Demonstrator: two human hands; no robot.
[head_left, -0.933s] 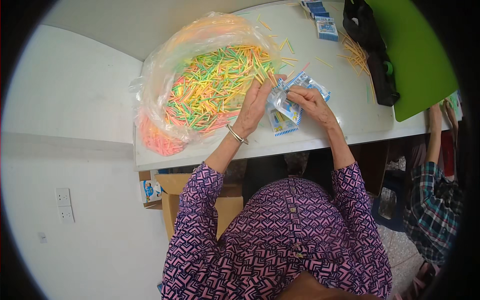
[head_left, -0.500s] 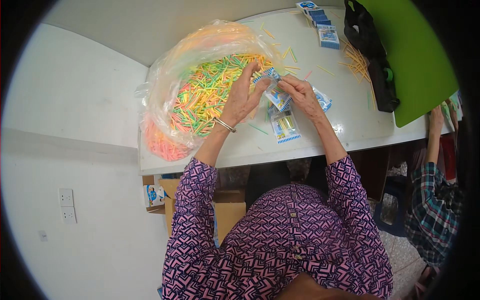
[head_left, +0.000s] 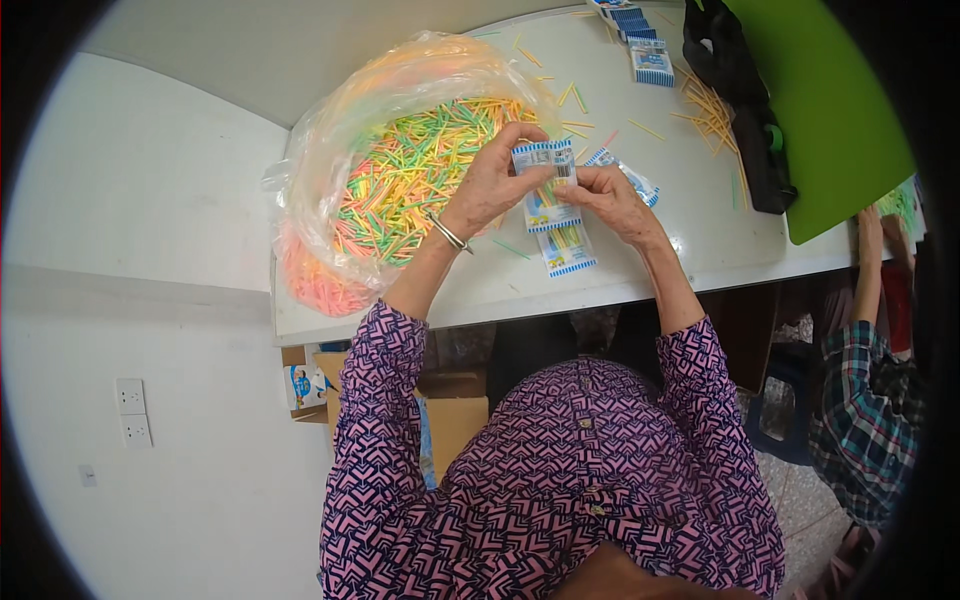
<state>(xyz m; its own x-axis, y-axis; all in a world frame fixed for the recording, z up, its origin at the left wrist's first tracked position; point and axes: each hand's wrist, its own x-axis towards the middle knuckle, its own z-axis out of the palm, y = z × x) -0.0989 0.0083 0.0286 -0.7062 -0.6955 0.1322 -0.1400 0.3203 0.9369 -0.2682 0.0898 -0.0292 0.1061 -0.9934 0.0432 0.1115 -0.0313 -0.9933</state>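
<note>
My left hand (head_left: 490,190) grips a small clear packet (head_left: 545,153) with blue-and-white striped ends, its thumb across the front. At the packet's lower right edge, my right hand (head_left: 615,205) pinches with thumb and fingers. Pale thin sticks show through the film. Just below lies another packet (head_left: 568,252), flat on the table, with yellow-green sticks inside; part of it is covered by what is above. A further packet (head_left: 640,185) rests behind my right hand. Left of my hands, a large open plastic bag (head_left: 300,235) is full of thin pink, green, yellow and orange sticks (head_left: 420,165).
Loose orange sticks (head_left: 708,122) lie beside a black holder (head_left: 765,165) and a green board (head_left: 835,120). Several packets (head_left: 652,62) form a row at the back of the white table (head_left: 680,245). At right is another person's plaid sleeve (head_left: 855,400). Cardboard boxes (head_left: 460,430) stand below.
The packet in my hands has been turned more upright, its printed face now flatter to view. My right hand has shifted slightly lower along it. The whole view has moved a little.
</note>
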